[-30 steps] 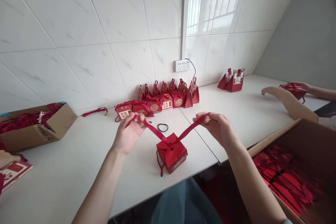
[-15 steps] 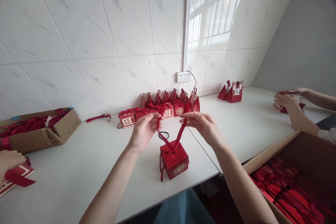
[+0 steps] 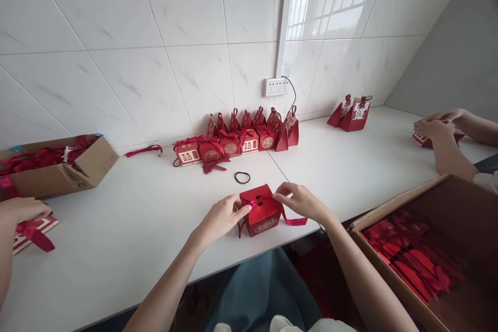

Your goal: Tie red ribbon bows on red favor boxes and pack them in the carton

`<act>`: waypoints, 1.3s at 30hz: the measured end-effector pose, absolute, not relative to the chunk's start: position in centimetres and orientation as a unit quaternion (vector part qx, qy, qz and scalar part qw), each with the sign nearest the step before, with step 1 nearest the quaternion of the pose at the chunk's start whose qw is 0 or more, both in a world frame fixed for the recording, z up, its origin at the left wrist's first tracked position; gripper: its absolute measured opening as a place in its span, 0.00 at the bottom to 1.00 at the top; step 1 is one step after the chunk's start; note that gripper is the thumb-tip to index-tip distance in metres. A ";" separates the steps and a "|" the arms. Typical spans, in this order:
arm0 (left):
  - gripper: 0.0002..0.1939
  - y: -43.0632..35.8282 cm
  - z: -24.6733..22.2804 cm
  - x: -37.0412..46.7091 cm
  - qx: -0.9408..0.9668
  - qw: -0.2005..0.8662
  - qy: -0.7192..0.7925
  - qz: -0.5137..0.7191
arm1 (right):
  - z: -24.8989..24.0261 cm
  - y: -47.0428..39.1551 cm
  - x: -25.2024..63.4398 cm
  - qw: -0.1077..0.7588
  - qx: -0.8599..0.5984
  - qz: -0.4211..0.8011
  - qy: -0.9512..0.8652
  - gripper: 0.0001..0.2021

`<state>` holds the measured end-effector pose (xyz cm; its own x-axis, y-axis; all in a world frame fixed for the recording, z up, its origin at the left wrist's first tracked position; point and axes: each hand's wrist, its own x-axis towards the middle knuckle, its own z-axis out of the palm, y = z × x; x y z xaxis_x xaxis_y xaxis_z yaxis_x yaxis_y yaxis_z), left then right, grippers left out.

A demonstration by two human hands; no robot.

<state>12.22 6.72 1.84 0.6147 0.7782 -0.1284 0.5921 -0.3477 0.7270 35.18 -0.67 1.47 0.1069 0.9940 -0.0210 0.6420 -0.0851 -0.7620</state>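
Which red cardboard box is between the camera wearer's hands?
The red cuboid cardboard box in front of the black round band; the others sit farther off.

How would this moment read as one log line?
left hand: at red box's left side | right hand: at ribbon | red box: on white table | black loop: beyond box

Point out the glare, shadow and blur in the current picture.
Head view: window glare washes the wall tiles at upper right. Head view: the carton at lower right is shadowed inside, its ribbons soft. Head view: the red box at front centre looks clearer, though its print is too small to read.
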 end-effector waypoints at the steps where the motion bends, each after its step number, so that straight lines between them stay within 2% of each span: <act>1: 0.17 6.5 1.5 12.4 0.804 0.402 0.424 0.108 | 1.2 -0.6 34.7 0.285 -0.681 0.304 -0.602 0.13; 5: 0.18 6.8 0.7 12.1 0.775 0.474 0.406 0.101 | 0.1 -0.5 34.4 0.267 -0.679 0.344 -0.591 0.14; 9: 0.20 7.5 0.1 11.8 0.711 0.577 0.381 0.127 | -0.7 -0.3 34.9 0.315 -0.612 0.439 -0.578 0.19; 13: 0.24 7.9 -0.7 12.0 0.648 0.656 0.364 0.132 | -1.2 -0.3 34.8 0.377 -0.531 0.533 -0.540 0.21; 17: 0.24 7.9 -1.1 11.9 0.625 0.683 0.349 0.145 | -1.4 -0.5 34.7 0.402 -0.489 0.586 -0.505 0.20; 26: 0.23 8.0 -2.4 11.8 0.576 0.728 0.336 0.161 | -1.7 -0.9 34.6 0.373 -0.530 0.611 -0.454 0.22; 31: 0.23 7.8 -3.2 12.0 0.551 0.744 0.334 0.179 | -2.9 -1.3 34.5 0.433 -0.464 0.664 -0.395 0.20; 37: 0.25 7.7 -3.8 12.1 0.541 0.747 0.334 0.194 | -4.6 -1.0 34.4 0.436 -0.448 0.693 -0.359 0.27; 39: 0.25 7.7 -3.8 12.2 0.542 0.745 0.336 0.196 | -4.7 -1.0 34.4 0.433 -0.450 0.690 -0.365 0.27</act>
<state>12.16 7.74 -3.83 0.6973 0.6562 -0.2886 0.0724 0.3360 0.9391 34.38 -0.97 -4.69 -0.2191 0.9269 -0.3046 -0.2694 -0.3575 -0.8942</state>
